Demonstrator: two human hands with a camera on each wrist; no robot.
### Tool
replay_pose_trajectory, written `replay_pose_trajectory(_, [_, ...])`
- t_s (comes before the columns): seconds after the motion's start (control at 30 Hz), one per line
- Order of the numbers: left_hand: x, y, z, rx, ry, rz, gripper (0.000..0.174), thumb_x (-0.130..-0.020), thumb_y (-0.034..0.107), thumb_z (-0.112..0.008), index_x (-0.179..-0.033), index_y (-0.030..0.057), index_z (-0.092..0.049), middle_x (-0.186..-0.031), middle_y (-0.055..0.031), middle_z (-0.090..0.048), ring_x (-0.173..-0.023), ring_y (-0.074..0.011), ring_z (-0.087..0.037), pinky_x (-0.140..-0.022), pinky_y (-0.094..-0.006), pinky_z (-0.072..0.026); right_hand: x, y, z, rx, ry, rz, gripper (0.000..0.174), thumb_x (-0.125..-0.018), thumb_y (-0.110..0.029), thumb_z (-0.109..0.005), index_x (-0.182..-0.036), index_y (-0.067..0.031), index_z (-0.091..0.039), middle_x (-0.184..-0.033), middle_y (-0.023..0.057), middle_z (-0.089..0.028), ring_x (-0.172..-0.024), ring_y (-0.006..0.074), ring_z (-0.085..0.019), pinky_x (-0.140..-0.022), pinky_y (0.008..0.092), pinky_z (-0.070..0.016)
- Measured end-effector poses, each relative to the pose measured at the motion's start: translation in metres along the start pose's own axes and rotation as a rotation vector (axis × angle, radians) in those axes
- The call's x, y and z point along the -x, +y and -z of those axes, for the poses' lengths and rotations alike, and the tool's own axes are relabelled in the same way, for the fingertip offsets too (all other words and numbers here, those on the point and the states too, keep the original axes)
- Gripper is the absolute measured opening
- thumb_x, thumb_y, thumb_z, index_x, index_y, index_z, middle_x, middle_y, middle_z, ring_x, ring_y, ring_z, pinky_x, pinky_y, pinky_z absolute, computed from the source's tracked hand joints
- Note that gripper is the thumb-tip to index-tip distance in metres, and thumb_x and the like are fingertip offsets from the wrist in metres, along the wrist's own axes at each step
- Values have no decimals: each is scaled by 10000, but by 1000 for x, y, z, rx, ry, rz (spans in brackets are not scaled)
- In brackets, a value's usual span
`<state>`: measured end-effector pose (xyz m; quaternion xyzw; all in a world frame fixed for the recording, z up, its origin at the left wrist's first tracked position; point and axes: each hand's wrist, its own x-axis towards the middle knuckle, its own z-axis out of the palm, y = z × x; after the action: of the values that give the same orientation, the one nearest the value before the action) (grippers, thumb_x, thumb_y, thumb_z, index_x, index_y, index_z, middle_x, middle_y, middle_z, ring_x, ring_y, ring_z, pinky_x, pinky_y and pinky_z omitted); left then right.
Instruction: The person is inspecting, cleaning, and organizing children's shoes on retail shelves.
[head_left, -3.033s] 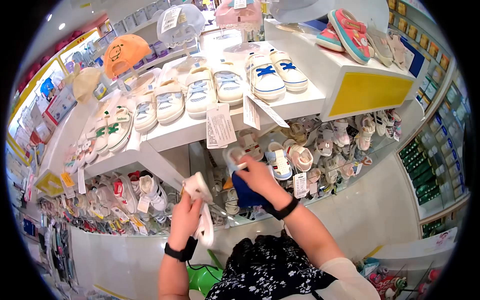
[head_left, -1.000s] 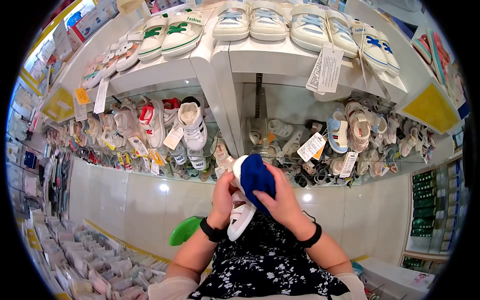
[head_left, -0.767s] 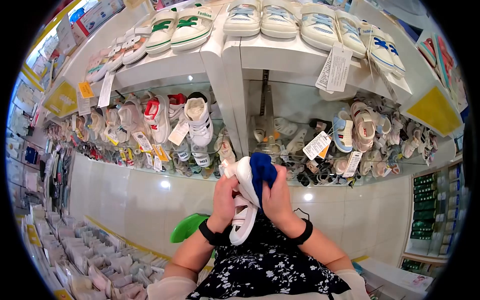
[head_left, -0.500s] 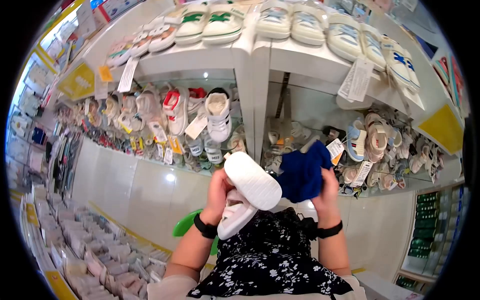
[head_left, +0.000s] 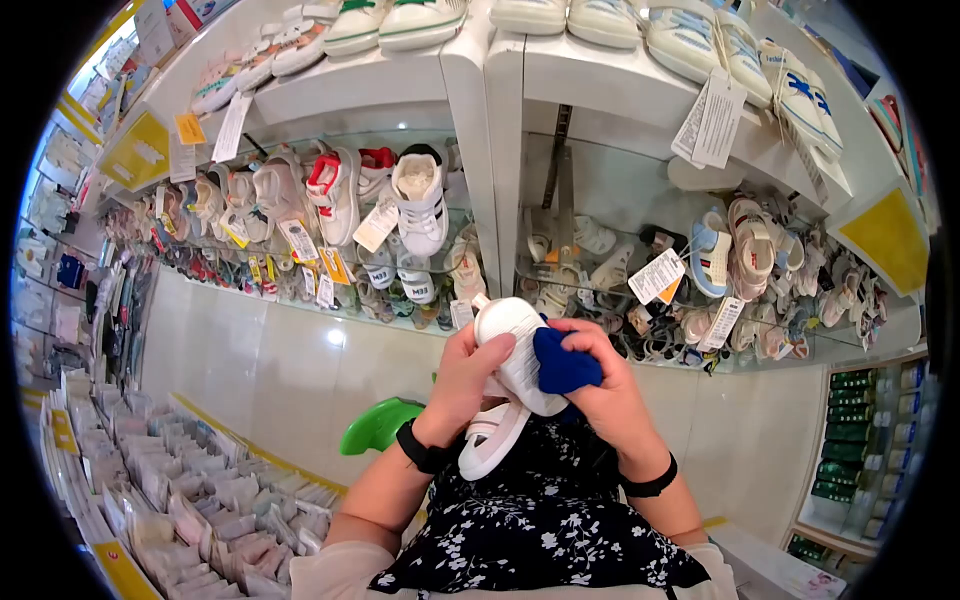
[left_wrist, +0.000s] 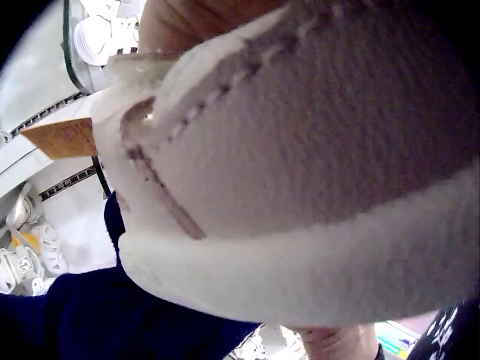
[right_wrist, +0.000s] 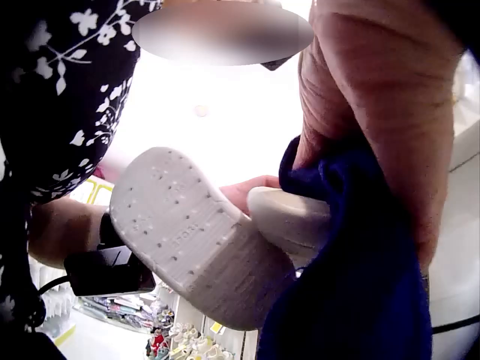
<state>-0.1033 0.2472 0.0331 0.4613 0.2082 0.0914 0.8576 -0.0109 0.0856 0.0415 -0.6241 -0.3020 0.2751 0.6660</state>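
Observation:
Two small white shoes are in my left hand, whose thumb lies on the sole of the upper shoe. Below it hangs the other shoe, with a strap across its top. My right hand grips a bunched dark-blue cloth against the upper shoe's sole. From the right wrist, the cloth hangs in folds beside a shoe's toe, and one patterned sole faces the camera. A stitched shoe side fills most of the left wrist view.
White display shelves ahead carry rows of children's shoes, some with hanging tags. A glass shelf below holds more shoes. A green stool stands low at the left, near racks of packaged goods.
Three seconds ago my right hand was at the lower shelf with the cloth. Half a second ago it held the cloth spread out, apart from the shoes; now the cloth is bunched against the sole.

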Motion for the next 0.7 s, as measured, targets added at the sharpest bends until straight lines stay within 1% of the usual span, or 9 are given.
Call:
replay_pose_trajectory(0.1, [0,-5,-5,20,15,14,294,-901,147,-565,-1155,-2,-564,-997,-66,-656,-847,-116,-628,-757,-271,-513,5,-8,-8,166,63,-96,370,-666,39,-650,-974,-64,-475,-1244,123,-482,-1147,286,-495,-989,361,-377])
replay_pose_trajectory(0.13, [1,-4,-9,73,8,24,304,-897,142,-573,-1167,3,-557,-1015,-60,-650,-863,-112,-624,-767,-270,-511,6,-11,-12,264,96,-48,388,-635,41,-651,-942,-56,-434,-1210,148,-493,-1108,328,-506,-970,372,-386])
replay_pose_trajectory(0.27, [10,-7,-24,72,20,-13,319,-895,142,-581,-1180,2,-549,-1039,-56,-645,-891,-109,-617,-785,-272,-508,13,6,-22,339,304,131,361,-642,47,-629,-913,-40,-407,-1138,171,-532,-1005,329,-542,-924,374,-412])
replay_pose_trajectory(0.37, [11,-7,-28,66,9,-35,315,-895,139,-579,-1175,-3,-552,-1031,-57,-645,-881,-109,-619,-782,-268,-509,7,14,-16,-209,440,-134,302,-700,106,-477,-929,-70,-387,-1136,147,-550,-1038,222,-530,-936,320,-410])
replay_pose_trajectory(0.43, [7,5,-27,53,2,-3,303,-898,138,-576,-1164,-4,-556,-1015,-55,-647,-868,-108,-620,-775,-266,-510,11,-1,-7,-447,271,-63,295,-733,86,-529,-937,-95,-416,-1181,140,-526,-1091,206,-503,-945,317,-407])
replay_pose_trajectory(0.5, [10,5,-27,54,4,20,290,-901,138,-572,-1153,-5,-560,-1001,-54,-648,-857,-106,-620,-768,-264,-510,14,-1,1,35,92,118,306,-713,73,-592,-903,-98,-424,-1215,124,-498,-1110,202,-482,-957,311,-392])
replay_pose_trajectory(0.57, [8,2,-31,58,-19,16,277,-904,139,-567,-1141,-4,-563,-987,-54,-650,-847,-104,-620,-762,-262,-511,18,-1,-1,188,140,82,334,-679,99,-612,-869,-91,-412,-1221,107,-484,-1117,199,-470,-973,308,-374])
replay_pose_trajectory(0.67, [8,-6,-34,74,-8,33,272,-904,130,-566,-1144,1,-562,-993,-56,-650,-845,-99,-620,-759,-256,-509,19,6,-13,85,355,43,325,-693,145,-565,-864,-76,-399,-1138,104,-530,-1074,195,-503,-947,310,-400])
replay_pose_trajectory(0.7, [9,-8,-35,81,-4,39,271,-903,126,-567,-1144,3,-562,-996,-56,-650,-844,-99,-620,-759,-254,-508,17,16,-14,-6,514,-40,230,-761,63,-577,-881,-52,-419,-1017,109,-584,-945,186,-554,-866,289,-432])
